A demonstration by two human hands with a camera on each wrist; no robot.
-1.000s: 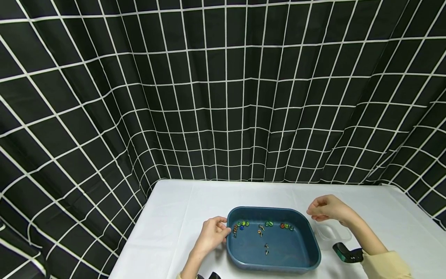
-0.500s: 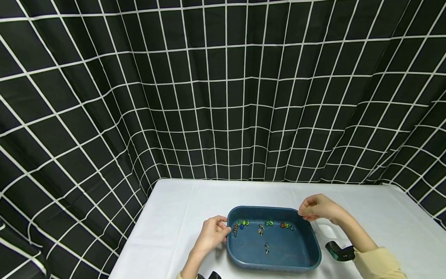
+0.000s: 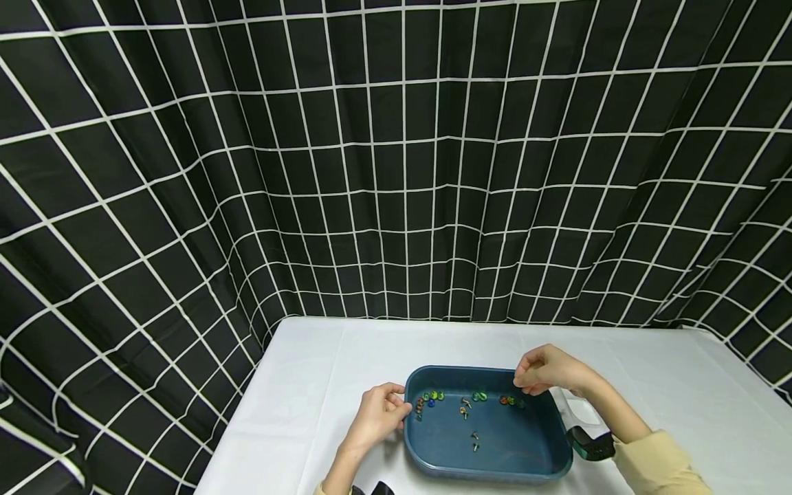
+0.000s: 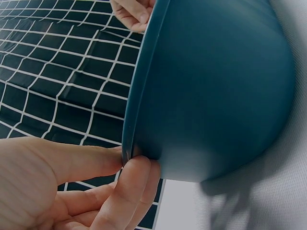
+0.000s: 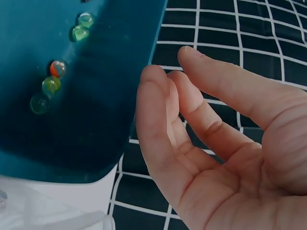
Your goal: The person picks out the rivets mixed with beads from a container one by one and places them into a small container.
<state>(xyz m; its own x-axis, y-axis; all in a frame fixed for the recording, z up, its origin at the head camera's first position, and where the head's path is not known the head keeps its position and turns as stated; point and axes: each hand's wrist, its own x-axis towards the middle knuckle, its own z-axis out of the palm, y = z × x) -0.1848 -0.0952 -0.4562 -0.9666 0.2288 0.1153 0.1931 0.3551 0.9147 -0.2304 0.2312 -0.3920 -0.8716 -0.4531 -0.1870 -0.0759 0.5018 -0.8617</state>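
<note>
A blue plastic tub [image 3: 489,474] stands on the white table, holding glass marbles [image 3: 480,397] and small screws [image 3: 475,447]. My left hand [image 3: 375,419] pinches its left rim between thumb and fingers, plain in the left wrist view at the tub's rim [image 4: 139,103]. Over the far right corner hovers my right hand [image 3: 553,370], its fingers loosely bent. In the right wrist view that hand [image 5: 216,139] shows a gap between thumb and fingertips, with nothing visible there. Near it inside the tub lies an orange marble [image 5: 58,68] in a short row with green ones.
Right of the tub sits a clear plastic container [image 3: 581,411], partly hidden behind my right forearm. A row of small brownish pieces [image 3: 419,405], too small to tell apart, lies along the tub's left wall. A black gridded curtain [image 3: 433,206] hangs behind the table.
My right hand has moved left, from above the clear container to over the tub's far right corner. The left hand keeps its hold on the rim, and the tub stays put.
</note>
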